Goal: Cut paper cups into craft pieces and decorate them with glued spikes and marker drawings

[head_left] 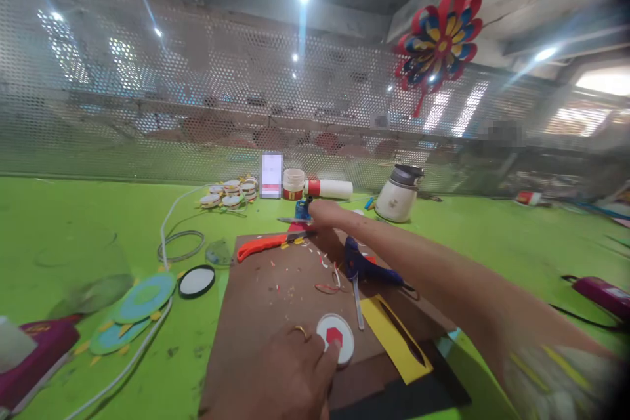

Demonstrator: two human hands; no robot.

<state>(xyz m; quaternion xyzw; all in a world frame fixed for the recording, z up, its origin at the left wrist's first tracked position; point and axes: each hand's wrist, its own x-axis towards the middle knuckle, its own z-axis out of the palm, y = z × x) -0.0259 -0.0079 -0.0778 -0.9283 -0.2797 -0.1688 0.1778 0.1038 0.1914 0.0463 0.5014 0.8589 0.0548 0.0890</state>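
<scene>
My left hand point(290, 367) lies over a brown board point(260, 315) at the bottom centre. Its fingers are closed at the edge of a white disc point(344, 343), one fingertip on a red hexagonal piece point(333, 336) on the disc. Farther off, my right hand point(325, 214) reaches across to the board's back edge. Its fingers curl beside a small blue container point(302, 210) and a dark-topped item; what they grip is hidden. An orange-handled knife point(263, 246) is just left of it. On the board's right lie a dark blue-handled tool point(369, 269) and a yellow strip point(394, 338).
Green-and-yellow discs point(145, 296), a black-rimmed round piece point(197, 281) and a white cable point(165, 223) lie left. At the back stand decorated discs point(231, 191), a phone point(271, 175), a jar point(294, 184), a white roll point(332, 189) and a jug point(398, 195). Paper scraps litter the board.
</scene>
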